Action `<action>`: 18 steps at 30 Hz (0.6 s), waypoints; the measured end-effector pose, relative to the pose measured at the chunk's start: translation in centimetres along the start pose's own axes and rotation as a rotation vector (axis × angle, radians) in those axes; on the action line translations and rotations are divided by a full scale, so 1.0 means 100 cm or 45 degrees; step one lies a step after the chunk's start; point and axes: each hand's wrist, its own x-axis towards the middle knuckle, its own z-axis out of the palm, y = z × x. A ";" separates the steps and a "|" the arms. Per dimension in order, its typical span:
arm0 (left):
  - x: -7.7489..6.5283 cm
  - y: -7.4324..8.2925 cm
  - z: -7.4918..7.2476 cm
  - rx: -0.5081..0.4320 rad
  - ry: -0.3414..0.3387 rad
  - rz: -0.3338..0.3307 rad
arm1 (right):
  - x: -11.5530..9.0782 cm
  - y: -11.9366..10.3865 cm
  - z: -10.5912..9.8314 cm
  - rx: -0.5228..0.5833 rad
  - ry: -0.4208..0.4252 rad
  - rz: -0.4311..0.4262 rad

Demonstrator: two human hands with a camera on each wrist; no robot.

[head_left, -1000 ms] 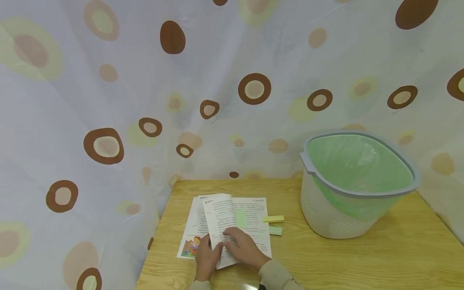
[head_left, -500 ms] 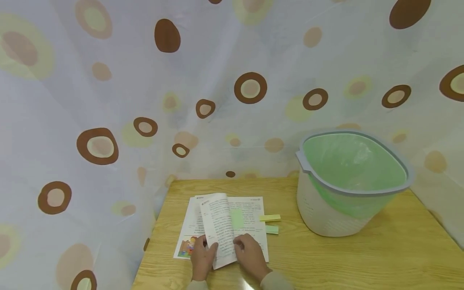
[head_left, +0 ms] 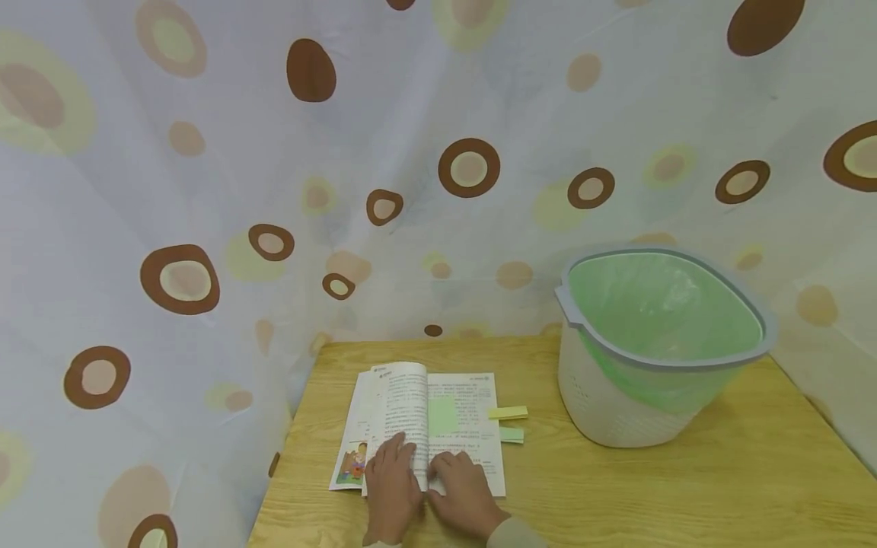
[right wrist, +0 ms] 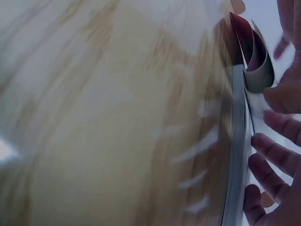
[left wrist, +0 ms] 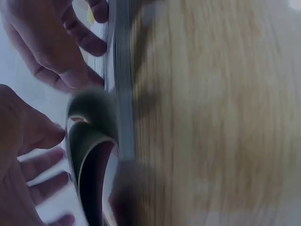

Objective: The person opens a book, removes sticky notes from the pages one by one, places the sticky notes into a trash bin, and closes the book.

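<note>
An open book (head_left: pixel 473 388) with printed text lies on the wooden table. My left hand (head_left: pixel 393 483) rests on its left page (head_left: pixel 400 399), fingers extended toward the far edge. On the lower right page, beside the fold, lies my right hand (head_left: pixel 466 491) with relaxed, slightly bent fingers. Both thumbs come close together near the fold. A green sticky note (head_left: pixel 443 415) is on the right page. From the left wrist, turned pages (left wrist: pixel 91 113) bow up in a curl under my left hand. In the right wrist view, my right fingers (right wrist: pixel 270 150) spread over the page block.
Yellow (head_left: pixel 508 412) and green paper tabs (head_left: pixel 511 434) stick out from the book's right edge. A coloured cartoon picture (head_left: pixel 352 463) shows on the sheet at lower left. A white basket (head_left: pixel 617 403) with a green liner stands at right. A spotted curtain (head_left: pixel 411 152) hangs behind.
The lifted pages have gone over to the left and lie flatter. My left hand has moved from gripping their edge to resting on top; my right hand has settled on the right page.
</note>
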 end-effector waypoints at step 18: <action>-0.004 -0.004 0.005 0.064 -0.204 -0.244 | -0.009 0.002 -0.015 -0.065 -0.129 0.008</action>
